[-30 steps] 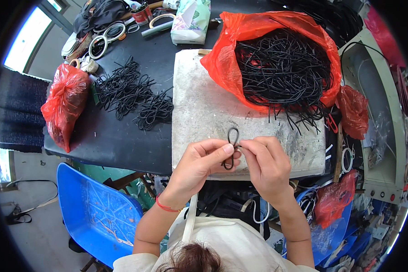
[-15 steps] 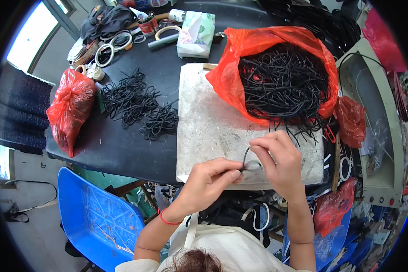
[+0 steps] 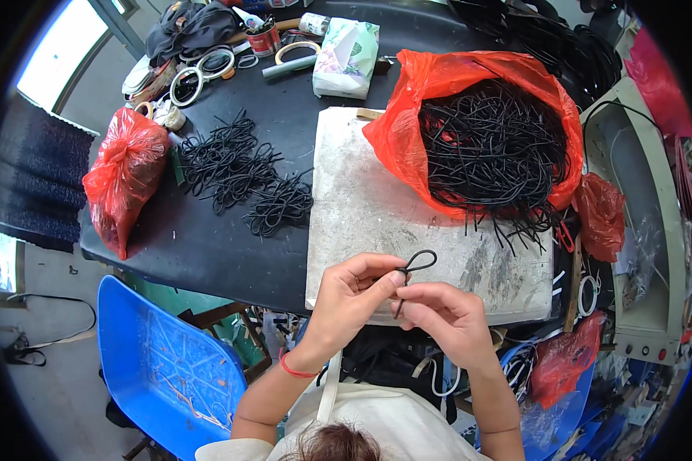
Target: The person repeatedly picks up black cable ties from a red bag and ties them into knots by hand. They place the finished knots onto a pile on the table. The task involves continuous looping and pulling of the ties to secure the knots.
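Looking down from the head view: at upper centre, a soft rectangular packet in pale green and white, lying flat on the black table. Just right of it, at upper right, a wide-open red plastic bag brimming with loose black cords, resting partly on a worn grey board at mid-frame. At left, a tied, bulging red bag near the table's edge. Between that bag and the board, a scattered heap of short black cord loops. At right edge, a smaller crumpled red bag; lower right, another red bag below the table. Along the upper left, several pale tape rings and a small red cup of pens. At lower left, a blue plastic chair.

Lower centre, over the board's near edge: left hand raised, palm turned inward, thumb and forefinger pinched on a black cord loop. Right hand just beside and slightly lower, fingers curled closed around the cord's hanging tails. Small loop standing up above both hands, tilted right. Fingertips of the two hands nearly touching. Red band on the left wrist.
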Tool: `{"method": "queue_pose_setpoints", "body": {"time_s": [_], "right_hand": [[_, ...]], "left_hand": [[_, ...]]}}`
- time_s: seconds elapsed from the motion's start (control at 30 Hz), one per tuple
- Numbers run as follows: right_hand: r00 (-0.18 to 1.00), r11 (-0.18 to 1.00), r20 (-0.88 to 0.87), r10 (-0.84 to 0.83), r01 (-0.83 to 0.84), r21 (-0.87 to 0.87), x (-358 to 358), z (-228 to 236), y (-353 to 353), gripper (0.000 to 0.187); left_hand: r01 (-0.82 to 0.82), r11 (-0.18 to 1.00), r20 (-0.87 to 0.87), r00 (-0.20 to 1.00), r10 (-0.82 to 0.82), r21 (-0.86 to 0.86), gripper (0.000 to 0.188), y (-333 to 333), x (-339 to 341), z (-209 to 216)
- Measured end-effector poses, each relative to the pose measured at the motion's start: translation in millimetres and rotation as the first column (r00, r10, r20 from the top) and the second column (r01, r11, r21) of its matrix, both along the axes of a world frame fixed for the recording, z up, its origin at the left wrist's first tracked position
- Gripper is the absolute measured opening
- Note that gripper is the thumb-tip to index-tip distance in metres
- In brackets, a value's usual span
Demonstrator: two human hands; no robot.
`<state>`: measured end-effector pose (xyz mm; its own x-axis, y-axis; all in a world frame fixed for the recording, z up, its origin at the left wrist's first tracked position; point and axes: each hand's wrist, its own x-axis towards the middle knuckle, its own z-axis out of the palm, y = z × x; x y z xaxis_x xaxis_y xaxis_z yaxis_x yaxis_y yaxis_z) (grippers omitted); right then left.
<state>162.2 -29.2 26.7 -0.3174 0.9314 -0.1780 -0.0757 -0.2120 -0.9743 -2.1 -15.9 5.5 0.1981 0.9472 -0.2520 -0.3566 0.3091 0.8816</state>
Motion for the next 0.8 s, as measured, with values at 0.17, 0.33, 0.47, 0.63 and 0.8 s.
{"method": "queue_pose_setpoints", "body": {"time_s": [0.17,0.33,0.47,0.63,0.8], "right_hand": [[0.956,0.96,0.191,-0.223,0.182,0.211,-9.8,-5.3,1.8,0.008],[0.904,0.951,0.33,-0.272,0.201,0.233,-11.7,-2.1,4.3,0.012],[0.941,0.949,0.141,-0.308,0.295,0.109,-13.9,-7.1,7.8,0.013],[0.958,0.961,0.226,-0.175,0.115,0.253,-3.0,-15.1,17.2,0.015],[0.977,0.978,0.035,-0.209,0.208,0.033,0.1,-12.2,19.5,0.012]], "left_hand": [[-0.075,0.995,0.1,0.992,0.082,-0.066,0.018,-2.4,2.2,3.1],[-0.22,0.967,-0.054,0.972,0.228,0.131,0.02,-10.1,18.2,1.6],[-0.19,0.952,-0.124,0.967,0.224,0.242,0.031,-12.3,19.5,-3.9],[-0.002,0.975,-0.246,0.967,0.058,0.222,0.041,-10.1,9.8,2.6],[0.205,0.936,-0.486,0.873,-0.043,0.286,0.046,-11.6,7.6,16.8]]}}
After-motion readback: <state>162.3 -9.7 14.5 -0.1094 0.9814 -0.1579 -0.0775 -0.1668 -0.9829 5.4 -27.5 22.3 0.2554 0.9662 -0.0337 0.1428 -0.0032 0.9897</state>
